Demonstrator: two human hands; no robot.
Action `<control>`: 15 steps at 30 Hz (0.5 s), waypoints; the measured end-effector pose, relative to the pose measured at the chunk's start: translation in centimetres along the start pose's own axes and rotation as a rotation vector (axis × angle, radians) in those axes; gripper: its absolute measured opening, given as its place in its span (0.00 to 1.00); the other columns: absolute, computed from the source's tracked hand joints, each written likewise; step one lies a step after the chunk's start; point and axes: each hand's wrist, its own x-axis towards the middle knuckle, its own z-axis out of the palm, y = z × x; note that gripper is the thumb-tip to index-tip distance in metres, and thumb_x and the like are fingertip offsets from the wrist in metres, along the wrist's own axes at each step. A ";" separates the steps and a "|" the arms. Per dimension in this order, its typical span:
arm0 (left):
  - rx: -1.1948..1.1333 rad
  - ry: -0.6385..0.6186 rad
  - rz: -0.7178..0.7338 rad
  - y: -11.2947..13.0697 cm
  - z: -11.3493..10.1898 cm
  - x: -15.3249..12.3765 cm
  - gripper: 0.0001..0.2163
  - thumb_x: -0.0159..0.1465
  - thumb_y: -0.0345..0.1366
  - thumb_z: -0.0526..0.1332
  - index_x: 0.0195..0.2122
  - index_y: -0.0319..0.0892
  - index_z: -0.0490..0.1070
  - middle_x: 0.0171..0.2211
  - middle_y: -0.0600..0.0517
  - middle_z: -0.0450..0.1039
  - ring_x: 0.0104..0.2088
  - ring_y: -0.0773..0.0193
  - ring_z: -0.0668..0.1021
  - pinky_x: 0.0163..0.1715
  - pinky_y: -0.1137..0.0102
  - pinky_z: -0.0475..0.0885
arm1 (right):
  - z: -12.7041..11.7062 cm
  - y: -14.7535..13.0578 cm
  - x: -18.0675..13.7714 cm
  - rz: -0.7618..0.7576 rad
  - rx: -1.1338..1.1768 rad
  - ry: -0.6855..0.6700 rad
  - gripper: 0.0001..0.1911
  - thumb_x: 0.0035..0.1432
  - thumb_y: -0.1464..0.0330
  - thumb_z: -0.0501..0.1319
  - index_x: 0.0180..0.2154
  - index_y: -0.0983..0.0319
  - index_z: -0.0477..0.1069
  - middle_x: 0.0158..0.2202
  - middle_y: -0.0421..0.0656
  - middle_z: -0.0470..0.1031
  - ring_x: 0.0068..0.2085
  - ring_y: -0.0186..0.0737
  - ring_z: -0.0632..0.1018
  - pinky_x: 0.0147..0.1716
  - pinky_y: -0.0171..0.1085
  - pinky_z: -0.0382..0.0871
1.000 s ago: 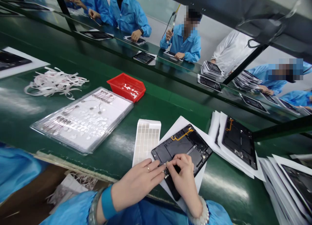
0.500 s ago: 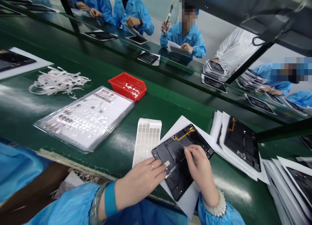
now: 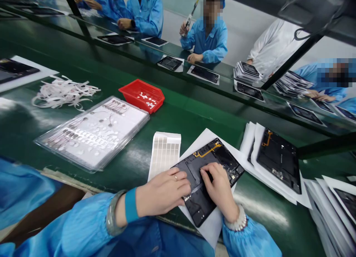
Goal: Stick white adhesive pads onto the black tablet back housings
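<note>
Black panel (image 3: 222, 158): my left hand (image 3: 164, 192), fingers half bent, pins its near edge; right hand (image 3: 219, 188) presses the strip (image 3: 196, 188) flat; neither grips anything. I should press evenly.

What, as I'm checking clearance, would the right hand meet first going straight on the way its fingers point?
Probably the orange flex cable near the far edge of the tablet back under the right hand; the left hand looks off that line, depth unclear.
</note>
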 end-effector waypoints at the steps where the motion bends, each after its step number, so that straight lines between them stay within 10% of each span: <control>1: -0.003 -0.001 -0.006 0.0 0.0 0.0 0.11 0.61 0.38 0.65 0.36 0.41 0.63 0.38 0.52 0.72 0.41 0.59 0.71 0.40 0.65 0.60 | 0.0 0.0 0.0 0.001 0.003 -0.001 0.06 0.64 0.69 0.55 0.34 0.59 0.69 0.34 0.42 0.72 0.38 0.42 0.70 0.40 0.41 0.60; 15: -0.051 0.011 -0.118 0.2 0.7 -0.3 0.14 0.60 0.41 0.66 0.39 0.42 0.62 0.38 0.53 0.72 0.43 0.58 0.70 0.44 0.64 0.59 | 0.0 0.2 0.0 -0.005 -0.020 -0.018 0.10 0.65 0.66 0.52 0.33 0.59 0.69 0.34 0.43 0.73 0.37 0.41 0.71 0.38 0.40 0.60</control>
